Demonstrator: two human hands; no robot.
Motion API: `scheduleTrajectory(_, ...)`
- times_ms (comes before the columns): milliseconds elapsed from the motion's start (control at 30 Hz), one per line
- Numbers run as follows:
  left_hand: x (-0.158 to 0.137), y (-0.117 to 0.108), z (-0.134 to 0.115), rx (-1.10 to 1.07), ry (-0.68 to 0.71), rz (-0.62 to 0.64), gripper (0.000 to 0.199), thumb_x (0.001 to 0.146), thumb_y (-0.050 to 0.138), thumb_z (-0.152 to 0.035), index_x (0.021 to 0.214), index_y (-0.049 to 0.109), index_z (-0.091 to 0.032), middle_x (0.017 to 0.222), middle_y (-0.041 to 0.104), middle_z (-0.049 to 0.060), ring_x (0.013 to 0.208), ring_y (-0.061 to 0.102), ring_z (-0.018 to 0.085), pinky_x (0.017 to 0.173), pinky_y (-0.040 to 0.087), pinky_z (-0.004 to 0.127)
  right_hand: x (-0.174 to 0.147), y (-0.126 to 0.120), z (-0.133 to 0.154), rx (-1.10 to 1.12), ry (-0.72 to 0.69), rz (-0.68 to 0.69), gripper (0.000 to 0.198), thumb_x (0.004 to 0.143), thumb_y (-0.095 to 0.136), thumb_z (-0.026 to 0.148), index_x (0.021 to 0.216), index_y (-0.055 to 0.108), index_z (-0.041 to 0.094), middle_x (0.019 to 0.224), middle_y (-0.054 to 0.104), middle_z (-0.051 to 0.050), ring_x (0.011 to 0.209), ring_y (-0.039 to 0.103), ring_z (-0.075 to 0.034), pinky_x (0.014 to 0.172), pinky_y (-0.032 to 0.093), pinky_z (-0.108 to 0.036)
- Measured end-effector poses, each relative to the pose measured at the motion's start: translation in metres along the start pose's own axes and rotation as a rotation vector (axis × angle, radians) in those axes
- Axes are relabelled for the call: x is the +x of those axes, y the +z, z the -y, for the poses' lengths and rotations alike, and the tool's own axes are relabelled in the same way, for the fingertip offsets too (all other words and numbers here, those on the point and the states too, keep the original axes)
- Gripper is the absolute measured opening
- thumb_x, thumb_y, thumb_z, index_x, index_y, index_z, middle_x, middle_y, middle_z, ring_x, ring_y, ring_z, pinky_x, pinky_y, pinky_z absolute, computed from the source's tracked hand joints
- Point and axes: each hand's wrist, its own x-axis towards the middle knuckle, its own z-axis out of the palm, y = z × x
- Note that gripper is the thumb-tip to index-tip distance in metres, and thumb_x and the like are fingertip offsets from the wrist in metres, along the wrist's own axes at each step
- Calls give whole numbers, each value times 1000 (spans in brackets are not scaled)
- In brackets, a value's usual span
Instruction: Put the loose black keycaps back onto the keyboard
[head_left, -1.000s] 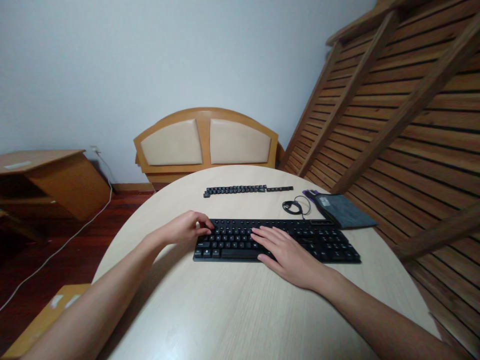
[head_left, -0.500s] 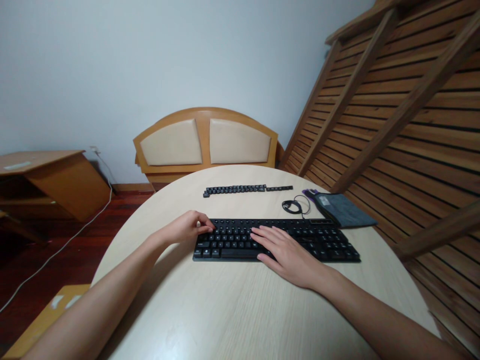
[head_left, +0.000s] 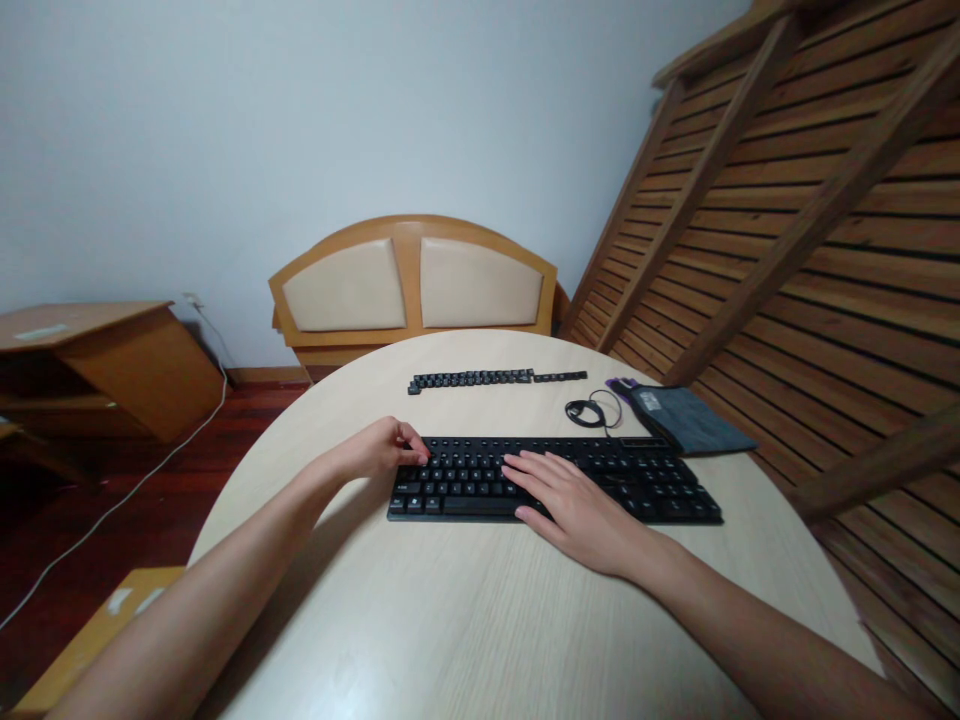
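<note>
A black keyboard [head_left: 465, 505] lies flat on the round table, its long side toward me. At its upper left end is my left hand [head_left: 382, 447], thumb and index finger pinched together at the keys; whatever is between them is too small to make out. My right hand [head_left: 566, 500] rests palm down across the middle keys, fingers stretched out, holding nothing. Beyond the keyboard, loose black keycaps [head_left: 472, 379] are laid out in rows. Bare key sockets show along the keyboard's upper rows.
The pale round table [head_left: 420, 620] carries everything. A coiled black cable [head_left: 585, 412] and a grey-blue cloth pouch [head_left: 690, 420] lie behind the keyboard on the right. A slatted wooden frame [head_left: 825, 250] leans close on the right. A headboard [head_left: 412, 250] stands behind the table.
My left hand's fingertips shift very slightly at the keyboard's upper left. My right hand stays in place, and the view moves only a little.
</note>
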Motion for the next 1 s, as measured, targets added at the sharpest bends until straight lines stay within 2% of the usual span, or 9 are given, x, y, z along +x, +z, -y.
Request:
scheduleTrajectory(433,1,-4,-4,18,-36,22,28,73,69,-42,81,77,-16,86,77,5,83,68,21,76,51,28,-1,1,0,14,-4,-16,51,101,49,41,150,44,29,155,45,-5,143,40,-26,118,32,-54)
scheduleTrajectory(633,1,3,-2,81,-33,-20,25,74,67,-40,78,75,-16,77,75,5,74,67,21,69,48,28,-1,1,0,21,-5,-14,50,101,49,41,149,45,29,156,44,-4,143,40,-26,119,32,-53)
scheduleTrajectory(733,0,5,-1,111,-10,-31,25,77,66,-40,80,75,-17,79,75,4,76,67,20,68,49,27,-1,1,-1,22,-8,-20,50,101,48,41,149,44,30,155,45,-4,143,40,-26,119,32,-53)
scheduleTrajectory(867,10,1,7,195,0,-173,36,89,55,-48,87,72,-17,85,74,5,78,68,21,69,51,28,-1,2,-2,27,-17,-24,50,101,48,41,149,44,30,156,44,-4,143,39,-26,119,32,-53)
scheduleTrajectory(1000,32,-8,20,365,-7,-424,34,94,53,-43,111,67,-17,117,67,11,93,68,23,85,51,33,-1,1,-1,15,-6,-13,49,101,49,41,148,46,28,156,44,-5,143,40,-26,119,32,-53)
